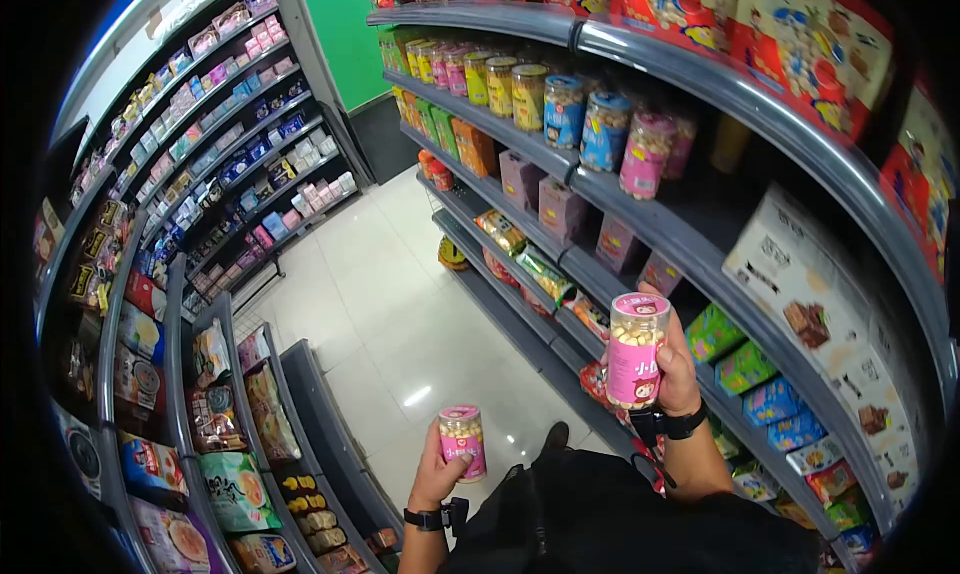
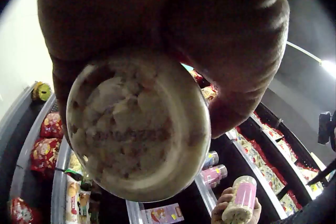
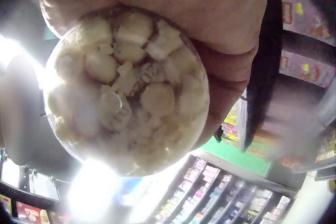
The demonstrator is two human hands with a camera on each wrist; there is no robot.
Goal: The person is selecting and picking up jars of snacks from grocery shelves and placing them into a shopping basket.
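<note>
Two clear snack jars with pink lids and pink labels are in my hands in a shop aisle. My left hand (image 1: 437, 471) grips one jar (image 1: 463, 441) low over the floor; its round base (image 2: 138, 126) fills the left wrist view, with the hand (image 2: 220, 50) wrapped behind it. My right hand (image 1: 677, 364) holds the other jar (image 1: 635, 349) upright, higher, close to the right-hand shelves. That jar's base (image 3: 126, 90) shows pale round snacks in the right wrist view, with the hand (image 3: 220, 19) curled round it. The same jar (image 2: 239, 201) appears small in the left wrist view.
Grey shelves (image 1: 640, 209) on the right carry similar jars (image 1: 604, 129), boxes and bags. A lower rack (image 1: 225, 444) of bagged snacks stands on the left, with more shelves (image 1: 215, 124) beyond. A pale tiled floor (image 1: 390, 314) runs between them. Both wrists wear black straps.
</note>
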